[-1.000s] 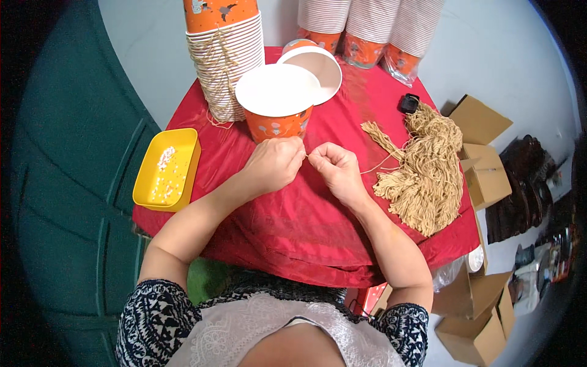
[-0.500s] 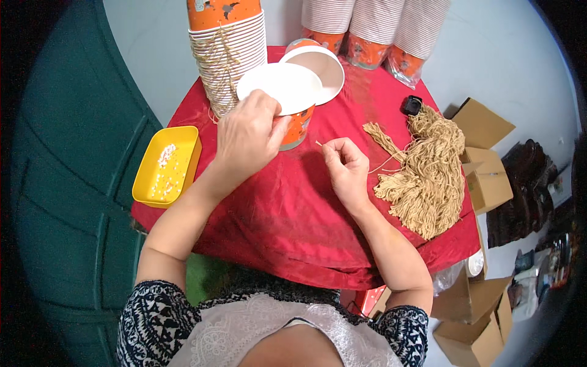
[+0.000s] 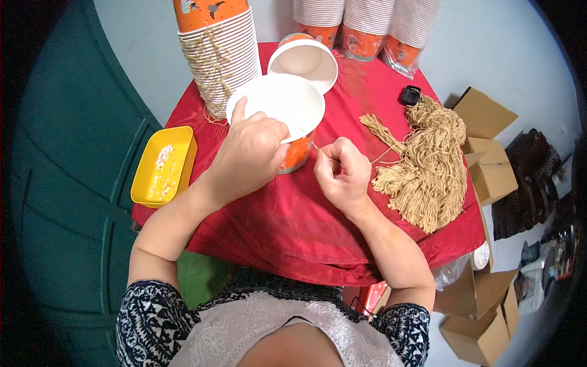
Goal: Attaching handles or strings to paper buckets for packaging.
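Since the earlier frame, left hand (image 3: pixel 247 153) has lowered from above the cup (image 3: pixel 282 116) onto its near rim, fingers curled over the edge and gripping it. Right hand (image 3: pixel 342 174) stays just right of the cup, thumb and forefinger pinched on a thin string (image 3: pixel 324 148).

String: long axis runs from the pinch left toward the cup wall, roughly level; its far end meets the cup under the left hand.

Cup: upright on the red cloth (image 3: pixel 293 226), mouth up, white inside, orange wall.

Relative to the cup:
- Behind, touching: second cup (image 3: pixel 306 61), tilted, mouth toward the viewer.
- Left rear: tall cup stack (image 3: pixel 220 55), string loops hanging down its side.
- Left: yellow rectangular tray (image 3: pixel 164 165) holding small white bits.
- Right: tan string bundle (image 3: pixel 422 165).
- Far rear: three wrapped sleeves (image 3: pixel 364 21) of cups.
- Far right, off the cloth: open brown cartons (image 3: pixel 483 147).
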Action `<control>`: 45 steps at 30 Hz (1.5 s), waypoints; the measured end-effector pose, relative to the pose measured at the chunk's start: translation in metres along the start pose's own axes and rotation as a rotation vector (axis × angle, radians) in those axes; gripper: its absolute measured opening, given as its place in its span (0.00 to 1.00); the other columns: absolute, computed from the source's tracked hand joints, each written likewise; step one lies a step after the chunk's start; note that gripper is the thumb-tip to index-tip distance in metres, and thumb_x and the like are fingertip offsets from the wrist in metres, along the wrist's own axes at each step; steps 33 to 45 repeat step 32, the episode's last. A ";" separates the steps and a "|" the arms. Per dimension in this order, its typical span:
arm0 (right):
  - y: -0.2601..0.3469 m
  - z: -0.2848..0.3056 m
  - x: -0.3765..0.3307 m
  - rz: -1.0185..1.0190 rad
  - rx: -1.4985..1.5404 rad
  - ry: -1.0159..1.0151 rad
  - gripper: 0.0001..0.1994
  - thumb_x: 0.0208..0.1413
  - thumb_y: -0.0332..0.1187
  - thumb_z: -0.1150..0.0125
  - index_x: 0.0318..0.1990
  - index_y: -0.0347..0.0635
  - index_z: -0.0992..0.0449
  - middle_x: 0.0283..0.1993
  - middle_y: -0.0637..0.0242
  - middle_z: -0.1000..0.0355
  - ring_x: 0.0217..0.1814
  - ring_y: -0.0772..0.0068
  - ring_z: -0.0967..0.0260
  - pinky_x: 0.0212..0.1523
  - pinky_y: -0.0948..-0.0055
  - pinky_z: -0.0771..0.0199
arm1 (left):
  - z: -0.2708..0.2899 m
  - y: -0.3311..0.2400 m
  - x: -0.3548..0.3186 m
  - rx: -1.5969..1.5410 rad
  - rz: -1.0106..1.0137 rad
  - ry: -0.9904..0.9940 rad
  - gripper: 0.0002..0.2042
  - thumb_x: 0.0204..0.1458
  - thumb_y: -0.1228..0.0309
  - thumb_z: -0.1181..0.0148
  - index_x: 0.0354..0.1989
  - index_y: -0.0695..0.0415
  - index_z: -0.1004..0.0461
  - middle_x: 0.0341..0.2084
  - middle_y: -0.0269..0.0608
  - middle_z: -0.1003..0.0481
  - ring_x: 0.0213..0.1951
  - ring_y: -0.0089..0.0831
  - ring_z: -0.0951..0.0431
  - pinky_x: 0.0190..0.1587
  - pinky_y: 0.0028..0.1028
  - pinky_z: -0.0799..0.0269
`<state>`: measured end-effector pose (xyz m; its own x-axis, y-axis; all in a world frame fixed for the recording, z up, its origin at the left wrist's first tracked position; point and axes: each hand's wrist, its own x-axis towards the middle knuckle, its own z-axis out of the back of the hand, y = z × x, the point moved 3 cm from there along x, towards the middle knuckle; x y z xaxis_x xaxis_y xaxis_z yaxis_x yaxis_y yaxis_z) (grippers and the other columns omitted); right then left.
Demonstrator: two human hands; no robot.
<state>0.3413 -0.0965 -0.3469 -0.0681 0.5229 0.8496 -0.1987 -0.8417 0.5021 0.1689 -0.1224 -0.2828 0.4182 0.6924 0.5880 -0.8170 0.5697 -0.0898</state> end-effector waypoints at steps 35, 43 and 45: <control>-0.009 -0.007 -0.004 -0.121 0.007 0.078 0.09 0.49 0.18 0.39 0.25 0.39 0.34 0.19 0.65 0.37 0.17 0.74 0.37 0.19 0.73 0.37 | -0.022 0.033 0.040 -0.626 0.221 0.563 0.12 0.55 0.73 0.46 0.42 0.64 0.21 0.34 0.47 0.19 0.37 0.34 0.20 0.44 0.31 0.27; -0.009 -0.007 -0.004 -0.121 0.007 0.078 0.09 0.49 0.18 0.39 0.25 0.39 0.34 0.19 0.65 0.37 0.17 0.74 0.37 0.19 0.73 0.37 | -0.022 0.033 0.040 -0.626 0.221 0.563 0.12 0.55 0.73 0.46 0.42 0.64 0.21 0.34 0.47 0.19 0.37 0.34 0.20 0.44 0.31 0.27; -0.009 -0.007 -0.004 -0.121 0.007 0.078 0.09 0.49 0.18 0.39 0.25 0.39 0.34 0.19 0.65 0.37 0.17 0.74 0.37 0.19 0.73 0.37 | -0.022 0.033 0.040 -0.626 0.221 0.563 0.12 0.55 0.73 0.46 0.42 0.64 0.21 0.34 0.47 0.19 0.37 0.34 0.20 0.44 0.31 0.27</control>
